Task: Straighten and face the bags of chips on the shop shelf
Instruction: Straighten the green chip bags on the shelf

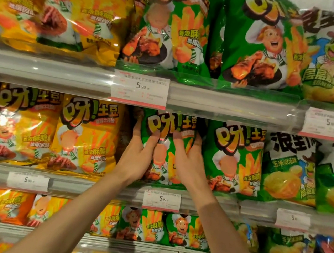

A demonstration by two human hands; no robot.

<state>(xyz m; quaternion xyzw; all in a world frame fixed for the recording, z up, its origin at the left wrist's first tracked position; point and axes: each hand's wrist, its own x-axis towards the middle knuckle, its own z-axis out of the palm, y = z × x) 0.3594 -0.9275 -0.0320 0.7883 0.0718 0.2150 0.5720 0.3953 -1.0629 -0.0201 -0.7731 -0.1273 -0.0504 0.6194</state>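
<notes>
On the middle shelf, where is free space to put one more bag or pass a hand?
One dark gap sits between the yellow bag and the green bag gripped by the left hand and right hand. Elsewhere on this shelf bags stand edge to edge.

A shop: stocked snack shelves [39, 71] with price tags [140, 88].

Middle shelf [211, 201]: two green chip bags [233, 158], two yellow bags [86, 135], six price tags [139, 88].

Green chip bag [168, 146] stands upright, facing front, on the middle shelf [90, 187].
</notes>
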